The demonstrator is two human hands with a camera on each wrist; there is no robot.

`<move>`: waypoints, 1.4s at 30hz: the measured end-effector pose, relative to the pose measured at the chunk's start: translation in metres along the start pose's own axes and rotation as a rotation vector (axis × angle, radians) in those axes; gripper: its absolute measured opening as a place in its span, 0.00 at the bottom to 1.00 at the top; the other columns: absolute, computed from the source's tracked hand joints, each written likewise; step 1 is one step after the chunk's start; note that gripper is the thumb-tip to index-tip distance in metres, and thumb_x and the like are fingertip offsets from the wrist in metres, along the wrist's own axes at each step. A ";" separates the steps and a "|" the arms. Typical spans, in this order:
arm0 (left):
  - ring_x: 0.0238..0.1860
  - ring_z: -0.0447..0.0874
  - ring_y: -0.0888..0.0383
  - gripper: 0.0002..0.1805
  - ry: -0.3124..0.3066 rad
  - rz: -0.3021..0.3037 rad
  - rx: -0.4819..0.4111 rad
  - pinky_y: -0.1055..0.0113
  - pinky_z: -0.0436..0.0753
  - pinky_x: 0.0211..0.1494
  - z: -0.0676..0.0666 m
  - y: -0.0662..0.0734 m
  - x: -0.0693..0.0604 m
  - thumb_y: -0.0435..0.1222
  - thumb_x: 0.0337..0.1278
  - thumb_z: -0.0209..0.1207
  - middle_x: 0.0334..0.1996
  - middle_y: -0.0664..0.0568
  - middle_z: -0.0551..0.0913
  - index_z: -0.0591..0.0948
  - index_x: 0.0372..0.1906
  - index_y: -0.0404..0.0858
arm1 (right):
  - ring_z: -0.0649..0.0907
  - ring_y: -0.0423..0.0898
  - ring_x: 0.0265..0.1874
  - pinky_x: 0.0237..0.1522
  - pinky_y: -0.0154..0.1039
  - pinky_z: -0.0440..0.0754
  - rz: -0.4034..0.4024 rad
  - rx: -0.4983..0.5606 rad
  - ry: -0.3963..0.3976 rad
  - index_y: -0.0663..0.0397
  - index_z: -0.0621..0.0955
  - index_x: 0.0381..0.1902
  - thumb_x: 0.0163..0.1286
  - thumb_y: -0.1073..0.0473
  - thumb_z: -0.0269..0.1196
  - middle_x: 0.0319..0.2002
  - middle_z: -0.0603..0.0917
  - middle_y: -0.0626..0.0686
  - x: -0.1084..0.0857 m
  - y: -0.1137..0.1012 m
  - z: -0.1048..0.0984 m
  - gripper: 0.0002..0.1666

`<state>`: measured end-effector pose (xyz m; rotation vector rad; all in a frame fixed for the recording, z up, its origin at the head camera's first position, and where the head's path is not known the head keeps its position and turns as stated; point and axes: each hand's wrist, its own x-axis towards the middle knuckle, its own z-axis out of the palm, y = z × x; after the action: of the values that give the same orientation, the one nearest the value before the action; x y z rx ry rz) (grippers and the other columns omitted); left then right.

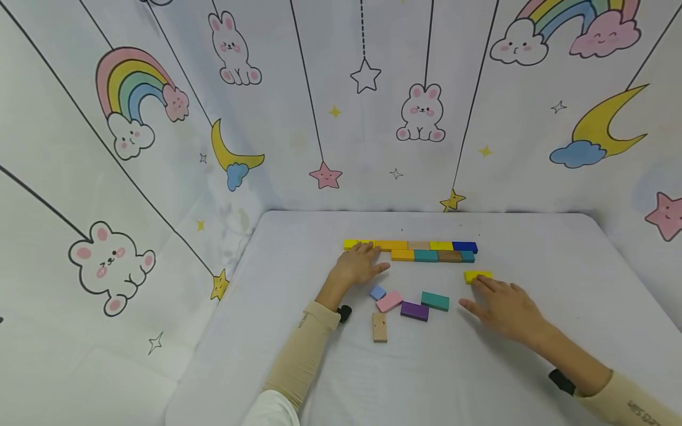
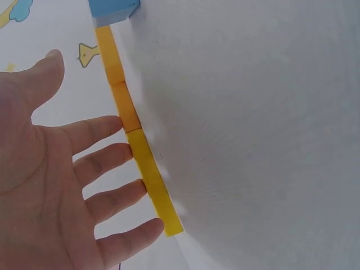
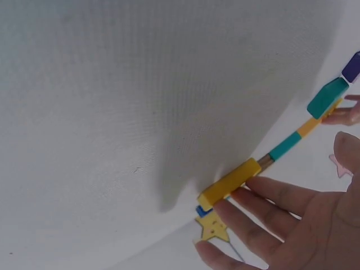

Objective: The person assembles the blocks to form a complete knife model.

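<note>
Two rows of coloured wooden blocks lie against each other toward the back of the table. My left hand is at the left end of the back row, its extended fingertips touching a yellow block and the neighbouring orange block. The front row has an orange block, a teal block, a brown block and a short teal piece. A separate yellow block lies at the right, and the straight fingers of my right hand touch its near side.
Between the hands lie a small blue block, a pink block, a purple block, a green block and a light wood block. The white table meets a patterned backdrop behind.
</note>
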<state>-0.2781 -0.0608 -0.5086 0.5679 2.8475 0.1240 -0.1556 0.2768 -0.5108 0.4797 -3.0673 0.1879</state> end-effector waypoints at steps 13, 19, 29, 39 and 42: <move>0.83 0.51 0.47 0.41 -0.015 0.003 -0.003 0.45 0.61 0.81 -0.002 0.001 0.000 0.67 0.77 0.39 0.84 0.52 0.55 0.61 0.83 0.51 | 0.77 0.72 0.64 0.63 0.74 0.72 -0.026 0.015 -0.001 0.67 0.78 0.68 0.75 0.33 0.62 0.67 0.78 0.70 0.003 -0.015 0.000 0.44; 0.83 0.52 0.47 0.41 -0.015 0.003 -0.005 0.46 0.60 0.82 -0.002 0.001 -0.001 0.67 0.77 0.39 0.84 0.52 0.56 0.61 0.83 0.51 | 0.78 0.71 0.63 0.63 0.74 0.72 -0.047 0.019 -0.005 0.65 0.79 0.67 0.75 0.35 0.63 0.65 0.79 0.69 0.006 -0.020 0.000 0.41; 0.83 0.51 0.47 0.41 -0.015 -0.004 0.004 0.47 0.60 0.82 -0.001 0.000 -0.001 0.67 0.77 0.39 0.84 0.51 0.56 0.60 0.84 0.51 | 0.78 0.69 0.64 0.65 0.74 0.70 -0.099 0.043 0.011 0.63 0.82 0.64 0.75 0.39 0.64 0.64 0.81 0.67 0.014 -0.032 -0.005 0.35; 0.83 0.53 0.46 0.41 -0.004 0.006 -0.008 0.45 0.62 0.81 -0.002 0.001 -0.002 0.67 0.77 0.41 0.83 0.51 0.57 0.62 0.83 0.49 | 0.79 0.66 0.65 0.64 0.75 0.71 -0.140 0.027 0.025 0.61 0.83 0.63 0.75 0.38 0.64 0.63 0.82 0.65 0.018 -0.038 -0.003 0.35; 0.83 0.52 0.46 0.41 -0.005 0.008 -0.002 0.46 0.61 0.81 -0.002 0.000 -0.002 0.67 0.77 0.40 0.83 0.51 0.56 0.62 0.83 0.49 | 0.80 0.65 0.64 0.65 0.75 0.70 -0.142 0.024 0.015 0.60 0.83 0.64 0.75 0.38 0.64 0.63 0.82 0.64 0.020 -0.041 -0.003 0.34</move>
<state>-0.2770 -0.0615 -0.5059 0.5782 2.8405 0.1274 -0.1622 0.2325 -0.5019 0.6908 -3.0040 0.2228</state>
